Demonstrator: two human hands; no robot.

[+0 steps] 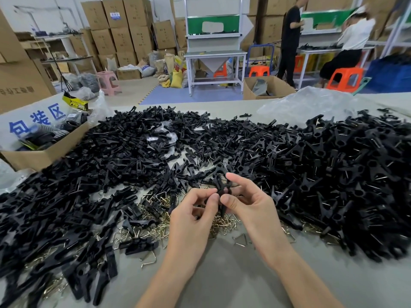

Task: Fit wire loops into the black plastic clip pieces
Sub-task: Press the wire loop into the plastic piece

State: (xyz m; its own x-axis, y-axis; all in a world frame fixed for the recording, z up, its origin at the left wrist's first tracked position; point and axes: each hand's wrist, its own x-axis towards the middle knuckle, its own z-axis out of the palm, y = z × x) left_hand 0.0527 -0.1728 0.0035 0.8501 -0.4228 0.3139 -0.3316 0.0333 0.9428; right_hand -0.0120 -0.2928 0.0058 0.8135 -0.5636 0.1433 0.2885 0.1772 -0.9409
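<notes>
Both left hand and right hand pinch one black clip piece above the wire loops. Probably best: firm grip, press squarely.

An open cardboard box sits well left of my left grip. I see clear plastic far beyond the right grip, orange stools behind.

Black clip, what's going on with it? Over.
Left hand and right hand both pinch the black clip. Wire loops heaped beneath. Nothing in the way.
</notes>
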